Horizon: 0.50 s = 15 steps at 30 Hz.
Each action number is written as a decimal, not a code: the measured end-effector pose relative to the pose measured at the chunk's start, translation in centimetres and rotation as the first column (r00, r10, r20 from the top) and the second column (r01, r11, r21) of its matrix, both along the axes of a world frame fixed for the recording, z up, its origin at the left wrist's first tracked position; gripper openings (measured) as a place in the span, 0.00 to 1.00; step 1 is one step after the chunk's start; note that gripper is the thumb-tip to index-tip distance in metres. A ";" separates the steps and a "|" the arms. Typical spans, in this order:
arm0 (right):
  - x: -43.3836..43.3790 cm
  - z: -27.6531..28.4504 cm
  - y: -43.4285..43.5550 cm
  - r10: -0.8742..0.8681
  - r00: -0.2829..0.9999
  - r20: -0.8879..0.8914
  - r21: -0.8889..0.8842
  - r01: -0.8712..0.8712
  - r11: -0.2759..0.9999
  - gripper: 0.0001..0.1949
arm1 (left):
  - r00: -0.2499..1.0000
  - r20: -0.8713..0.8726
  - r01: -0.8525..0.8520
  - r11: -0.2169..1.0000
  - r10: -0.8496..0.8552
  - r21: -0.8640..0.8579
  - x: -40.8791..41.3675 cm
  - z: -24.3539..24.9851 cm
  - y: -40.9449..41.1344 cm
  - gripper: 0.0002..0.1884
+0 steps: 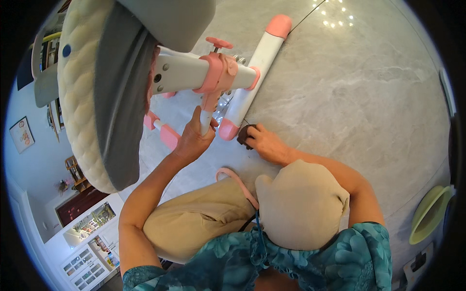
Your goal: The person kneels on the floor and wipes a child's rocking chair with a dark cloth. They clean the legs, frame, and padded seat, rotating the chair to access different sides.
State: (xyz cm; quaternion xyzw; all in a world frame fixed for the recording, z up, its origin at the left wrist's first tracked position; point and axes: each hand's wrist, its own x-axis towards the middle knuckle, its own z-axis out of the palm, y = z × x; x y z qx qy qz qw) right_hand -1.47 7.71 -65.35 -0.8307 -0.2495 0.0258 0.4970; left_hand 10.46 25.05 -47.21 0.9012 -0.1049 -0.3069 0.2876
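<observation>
My left hand (195, 135) is closed around the white lower end of a tube (205, 122) on a pink-and-white chair frame, below its pink clamp (217, 72). My right hand (268, 144) grips a crumpled dark brown cloth (247, 136) at the floor, right beside the pink end cap (229, 129) of the frame's white foot bar (257, 69). The chair is tipped over, and its quilted cream cushion (78, 91) with a grey underside (120, 94) stands at the upper left. A pink knob (219, 43) sticks out of the clamp.
Marbled grey tiles (349, 98) form the floor. Near my knees lies a curved pink strap (236, 178). A light green basin (429, 214) stands at the far right. Another pink foot part (169, 136) is beyond my left forearm. White cabinets (85, 267) are at the lower left.
</observation>
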 end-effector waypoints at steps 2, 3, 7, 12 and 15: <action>1.6 3.1 0.0 -0.069 0.980 0.185 0.052 0.060 0.997 0.13 | 1.000 0.007 -0.013 1.000 0.013 0.027 -0.5 0.2 0.7 0.21; 3.0 4.3 0.3 -0.111 0.954 0.279 0.072 0.095 0.993 0.13 | 1.000 0.021 -0.003 1.000 0.003 0.028 -0.5 -0.3 1.1 0.21; 9.3 4.0 1.7 -0.256 0.876 0.408 -0.217 0.365 0.905 0.14 | 0.999 0.000 0.032 0.999 -0.032 0.021 0.2 -0.1 0.4 0.22; 8.1 0.7 1.0 -0.432 0.820 0.375 -0.245 0.537 0.807 0.15 | 1.000 -0.012 0.022 0.998 -0.021 0.057 0.0 0.2 0.1 0.22; 5.8 0.9 -2.5 -0.448 0.875 0.184 -0.139 0.474 0.869 0.12 | 0.999 -0.011 0.033 0.999 -0.032 0.031 0.3 -0.3 1.1 0.27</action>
